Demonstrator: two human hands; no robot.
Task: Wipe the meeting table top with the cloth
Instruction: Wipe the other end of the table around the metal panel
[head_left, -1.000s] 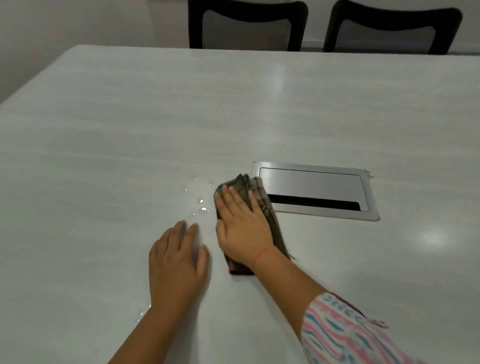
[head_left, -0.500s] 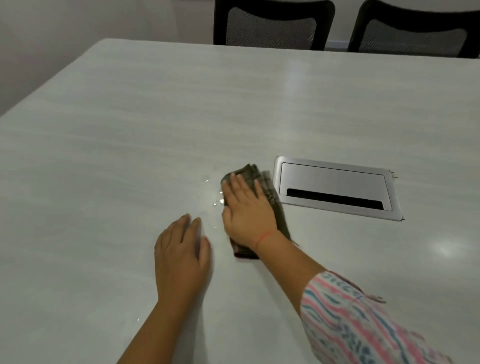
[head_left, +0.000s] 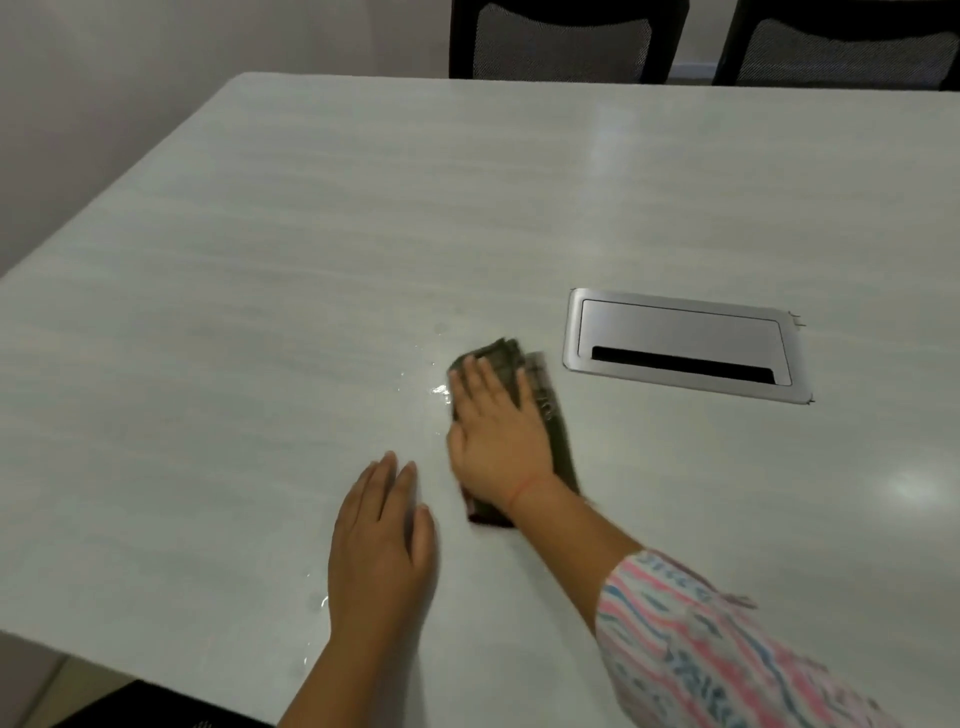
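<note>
A folded dark checked cloth (head_left: 545, 395) lies on the pale wood-grain meeting table (head_left: 311, 260), left of its middle. My right hand (head_left: 493, 441) presses flat on the cloth with straight fingers and covers most of it. My left hand (head_left: 382, 540) rests flat on the bare table top just left of and nearer than the cloth, holding nothing. Small drops of water (head_left: 439, 389) glisten right at the cloth's left edge, and a few more drops (head_left: 317, 603) lie by my left wrist.
A brushed-metal cable hatch (head_left: 685, 343) with a dark slot is set into the table to the right of the cloth. Two black mesh chairs (head_left: 561, 41) (head_left: 841, 47) stand at the far edge. The near edge runs along the bottom left, with a dark chair seat (head_left: 156, 706) below it.
The view has shifted, so the table and hatch sit further right in frame. My right hand and the cloth have slid slightly left onto the wet patch; fewer drops show beside it.
</note>
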